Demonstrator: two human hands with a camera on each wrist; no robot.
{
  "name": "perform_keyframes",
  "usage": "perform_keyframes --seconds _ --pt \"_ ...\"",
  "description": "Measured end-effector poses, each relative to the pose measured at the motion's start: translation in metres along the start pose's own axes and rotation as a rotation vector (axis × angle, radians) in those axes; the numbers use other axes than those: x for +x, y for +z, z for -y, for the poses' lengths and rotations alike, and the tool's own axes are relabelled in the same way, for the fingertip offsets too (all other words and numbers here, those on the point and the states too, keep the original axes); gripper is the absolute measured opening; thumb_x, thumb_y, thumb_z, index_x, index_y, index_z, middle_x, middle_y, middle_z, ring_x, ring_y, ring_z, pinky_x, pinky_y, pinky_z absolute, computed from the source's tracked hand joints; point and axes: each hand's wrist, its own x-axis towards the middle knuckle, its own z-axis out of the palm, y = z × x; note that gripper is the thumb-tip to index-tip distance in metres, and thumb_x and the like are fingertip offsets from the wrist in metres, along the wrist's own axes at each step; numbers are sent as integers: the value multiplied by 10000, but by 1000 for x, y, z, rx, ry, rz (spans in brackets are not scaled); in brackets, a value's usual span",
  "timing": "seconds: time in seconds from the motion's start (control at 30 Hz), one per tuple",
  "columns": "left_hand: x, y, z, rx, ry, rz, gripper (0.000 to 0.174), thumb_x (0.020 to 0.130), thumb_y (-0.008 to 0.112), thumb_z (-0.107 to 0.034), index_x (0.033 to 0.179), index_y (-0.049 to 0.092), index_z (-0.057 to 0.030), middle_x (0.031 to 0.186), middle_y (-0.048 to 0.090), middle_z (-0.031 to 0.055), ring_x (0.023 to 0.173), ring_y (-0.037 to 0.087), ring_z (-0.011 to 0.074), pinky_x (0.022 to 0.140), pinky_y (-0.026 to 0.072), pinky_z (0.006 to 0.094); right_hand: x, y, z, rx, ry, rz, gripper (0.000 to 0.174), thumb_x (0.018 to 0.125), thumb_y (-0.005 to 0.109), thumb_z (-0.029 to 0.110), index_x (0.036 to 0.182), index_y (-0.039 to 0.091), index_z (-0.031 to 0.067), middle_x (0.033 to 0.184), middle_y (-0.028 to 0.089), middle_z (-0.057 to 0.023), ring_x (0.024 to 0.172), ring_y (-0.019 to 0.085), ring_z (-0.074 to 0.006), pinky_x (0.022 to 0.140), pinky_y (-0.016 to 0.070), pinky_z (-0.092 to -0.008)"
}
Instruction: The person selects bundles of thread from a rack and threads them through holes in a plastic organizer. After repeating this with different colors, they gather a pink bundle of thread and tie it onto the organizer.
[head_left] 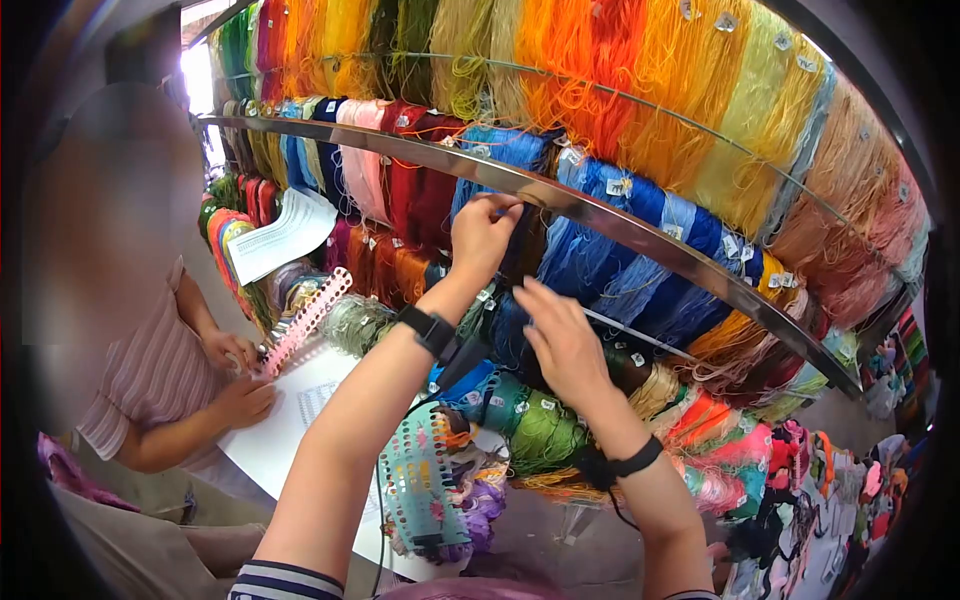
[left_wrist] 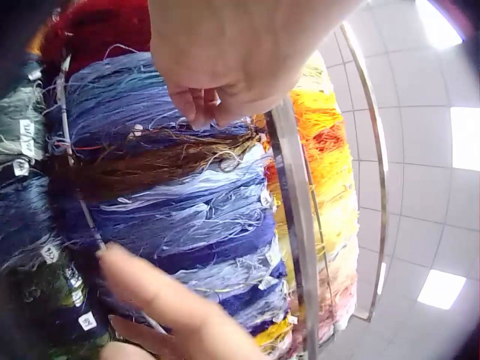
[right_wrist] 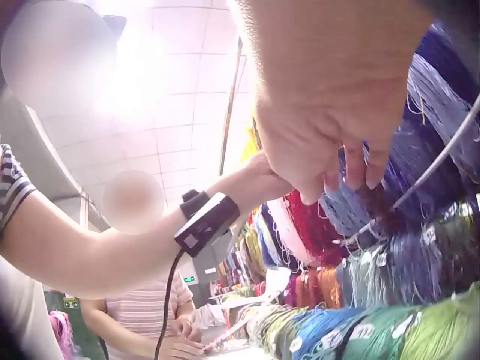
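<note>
Thumb and curled fingers of the left hand [head_left: 485, 237] come together at the tips beside the upper end of a dark brown skein [left_wrist: 150, 171]; whether any strand is caught between them cannot be told. That skein hangs among blue skeins [head_left: 610, 280], just under a metal rail [head_left: 600, 208]. Near its lower part is the right hand [head_left: 565, 345], fingers extended and apart, gripping nothing. White tags [head_left: 620, 186] with dark marks dot the skeins, their writing too small and blurred to read; no brand can be made out. The rail cuts across the front of the threads, and a thin rod [head_left: 640, 330] runs lower down. On the left wrist a black camera [head_left: 435, 332] trails a cable [head_left: 380, 470]. Below lie bundled threads, green ones [head_left: 545, 430] among them, and a turquoise punched card [head_left: 415, 470] with pink flower motifs. Toward the left another person [head_left: 150, 370] in a striped top has both hands at a pink punched strip [head_left: 310, 315] by a white tabletop [head_left: 265, 450]. A printed sheet [head_left: 285, 235] lies beyond, its lines illegible. Orange and yellow skeins [head_left: 620, 60] fill the upper row.
</note>
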Motion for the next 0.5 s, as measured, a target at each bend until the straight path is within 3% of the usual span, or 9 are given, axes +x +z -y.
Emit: perform_keyframes --seconds 0.07,0.13,0.27,0.3,0.33,0.4,0.43,0.47,0.5 --pt "4 5 -15 147 -148 47 170 821 681 -169 908 721 -30 758 623 90 623 600 188 608 463 309 17 0 -18 -39 2 -8 448 808 630 39 1246 540 51 1311 523 -117 1076 527 -338 921 457 -404" --pt "4 6 -10 100 -134 13 168 814 687 -169 881 717 -18 765 627 97 618 594 172 606 462 313 21 0 -38 -79 38 3 439 815 638 69 1242 534 50 1319 509 -122 1082 524 -337 918 458 -410" --pt "-6 -13 0 10 -62 40 196 836 670 -185 865 695 7 732 651 74 663 566 114 637 452 277 9 -3 -59 89 114 18 235 813 653 107 1037 653 33 1093 643 -112 998 573 -330 883 462 -406" --pt "-8 -19 -1 19 -12 83 195 838 665 -182 860 687 11 739 646 72 683 566 109 646 450 274 8 -1 -58 104 94 -48 154 827 650 103 958 680 26 972 675 -110 959 608 -289 834 481 -363" --pt "-9 -25 -3 27 41 125 194 841 660 -178 855 680 15 746 641 69 703 566 103 655 448 272 9 1 -55 114 92 -43 154 827 650 103 958 680 26 972 675 -110 959 608 -289 834 481 -363" --pt "-25 -35 -11 51 -23 180 168 862 637 -153 837 661 11 761 628 41 739 571 98 677 452 260 15 3 -48 475 402 -44 164 877 629 120 1008 671 32 985 682 -97 1000 615 -210 798 496 -322" --pt "-38 -38 -15 -85 -71 296 153 870 630 -136 828 646 10 749 618 35 718 577 96 666 457 254 19 7 -49 759 513 -84 222 936 585 144 1115 626 19 988 685 -90 988 624 -165 769 499 -279" --pt "-53 -42 -18 -222 -120 411 141 878 623 -120 820 630 9 737 608 28 698 582 94 654 461 248 26 13 -46 1043 500 -200 308 968 547 164 1221 543 -12 959 678 -92 932 636 -168 789 497 -270" --pt "-72 -45 -20 -299 -233 574 149 902 615 -139 848 633 -1 761 616 22 723 593 95 681 475 249 34 5 -29 1279 624 -237 295 974 539 169 1201 532 -20 907 662 -82 857 624 -151 746 486 -254"
